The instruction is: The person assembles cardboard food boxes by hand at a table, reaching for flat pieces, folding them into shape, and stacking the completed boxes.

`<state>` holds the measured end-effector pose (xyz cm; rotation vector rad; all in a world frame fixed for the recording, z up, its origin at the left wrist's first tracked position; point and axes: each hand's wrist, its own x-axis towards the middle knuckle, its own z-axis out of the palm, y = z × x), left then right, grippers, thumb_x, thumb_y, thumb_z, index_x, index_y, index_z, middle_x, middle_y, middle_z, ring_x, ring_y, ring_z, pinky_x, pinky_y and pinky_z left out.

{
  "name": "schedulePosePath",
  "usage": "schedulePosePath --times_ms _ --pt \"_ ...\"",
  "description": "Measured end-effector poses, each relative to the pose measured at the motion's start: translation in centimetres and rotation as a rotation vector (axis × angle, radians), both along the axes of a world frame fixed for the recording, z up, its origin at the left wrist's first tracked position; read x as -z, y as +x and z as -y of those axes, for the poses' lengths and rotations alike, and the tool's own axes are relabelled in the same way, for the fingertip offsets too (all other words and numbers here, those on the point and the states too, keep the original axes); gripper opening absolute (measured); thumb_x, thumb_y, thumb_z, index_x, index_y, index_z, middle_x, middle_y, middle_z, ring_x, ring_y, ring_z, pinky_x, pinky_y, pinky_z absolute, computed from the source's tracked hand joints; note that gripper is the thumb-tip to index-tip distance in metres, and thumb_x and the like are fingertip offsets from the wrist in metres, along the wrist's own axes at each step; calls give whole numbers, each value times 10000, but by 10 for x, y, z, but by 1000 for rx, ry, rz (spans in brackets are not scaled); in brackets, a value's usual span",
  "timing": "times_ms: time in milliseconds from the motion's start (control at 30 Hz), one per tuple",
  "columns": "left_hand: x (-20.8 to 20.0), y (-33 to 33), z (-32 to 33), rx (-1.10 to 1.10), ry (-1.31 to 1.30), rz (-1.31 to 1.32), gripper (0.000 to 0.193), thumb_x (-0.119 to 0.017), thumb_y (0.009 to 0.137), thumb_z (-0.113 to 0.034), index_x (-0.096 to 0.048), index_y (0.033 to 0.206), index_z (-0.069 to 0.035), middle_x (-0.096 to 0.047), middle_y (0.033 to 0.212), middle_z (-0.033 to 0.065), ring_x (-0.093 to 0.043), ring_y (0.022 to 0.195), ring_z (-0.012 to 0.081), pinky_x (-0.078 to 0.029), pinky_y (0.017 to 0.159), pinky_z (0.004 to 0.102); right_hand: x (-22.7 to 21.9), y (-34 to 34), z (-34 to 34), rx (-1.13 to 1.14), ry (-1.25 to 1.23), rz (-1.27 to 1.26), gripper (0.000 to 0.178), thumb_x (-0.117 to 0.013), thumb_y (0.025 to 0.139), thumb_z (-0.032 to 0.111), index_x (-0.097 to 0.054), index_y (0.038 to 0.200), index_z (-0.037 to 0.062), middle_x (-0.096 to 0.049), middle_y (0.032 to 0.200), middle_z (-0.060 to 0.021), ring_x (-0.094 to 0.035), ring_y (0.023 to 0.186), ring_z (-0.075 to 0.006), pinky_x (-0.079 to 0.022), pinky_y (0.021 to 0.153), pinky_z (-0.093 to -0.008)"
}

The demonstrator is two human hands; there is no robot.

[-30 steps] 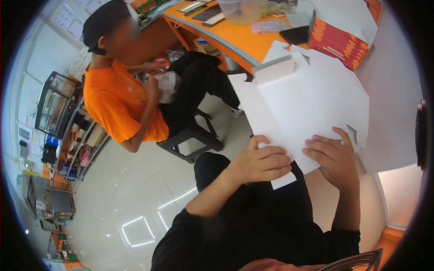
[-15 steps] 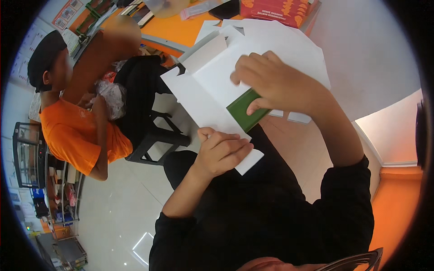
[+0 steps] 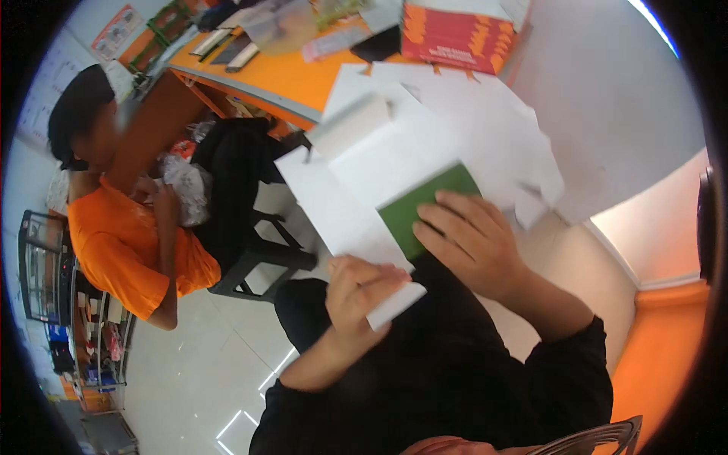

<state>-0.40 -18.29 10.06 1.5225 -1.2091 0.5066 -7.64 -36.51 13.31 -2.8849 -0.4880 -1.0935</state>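
A large white card sheet (image 3: 334, 201) with folded flaps, looking like an unfolded box, reaches from my lap up toward the orange table. My left hand (image 3: 360, 292) is closed around its near edge, with a narrow white flap (image 3: 396, 305) sticking out beside the fingers. Over the right part of the card lies a flat green rectangular panel (image 3: 398, 220); whether it is joined to the card I cannot tell. My right hand (image 3: 474, 246) rests on this panel, fingers stretched out and slightly apart, its thumb hidden.
The orange table (image 3: 296, 80) ahead carries a red box (image 3: 455, 38), a dark flat object (image 3: 377, 44) and a clear plastic container (image 3: 277, 34). To the left, a person in an orange shirt (image 3: 144, 250) holds a clear plastic bag (image 3: 186, 186) beside a black stool (image 3: 265, 262).
My right hand has gone from raised, curled fingers to lying flat on the green panel. More of the green now shows. My left hand keeps its grip, slightly lower.
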Motion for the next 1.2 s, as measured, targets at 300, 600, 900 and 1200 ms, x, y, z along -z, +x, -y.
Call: schedulePosePath --times_ms 300,600,900,1200 --pt "-2 -7 -4 31 17 20 276 -751 644 -58 -657 902 -90 -637 896 24 -574 719 158 -337 662 303 5 -2 -1 -75 117 22 171 -572 723 74 -666 866 71 -672 875 -42 -645 839 -201 -513 732 -329" --pt "5 -4 7 -52 321 413 369 -634 727 -136 -592 1087 -208 -606 1031 -23 -567 951 153 -273 882 415 39 -26 -5 59 333 161 333 -662 643 -4 -620 956 102 -555 1116 -99 -542 1092 -307 -451 923 -451" --pt "21 26 -51 -160 -419 -99 690 -622 724 -153 -301 1325 -48 -480 1227 166 -417 1205 293 -222 1037 482 58 -76 37 -56 663 594 442 -427 899 119 -291 1309 29 -473 1241 -204 -588 902 -266 -447 870 -401" --pt "11 -13 -147 -742 -387 12 603 -458 723 17 -354 1315 -34 -475 1243 136 -386 1252 252 -187 1070 424 72 -106 32 -107 803 368 623 -385 943 197 -44 1441 45 -416 1338 -224 -617 807 -202 -378 938 -388"
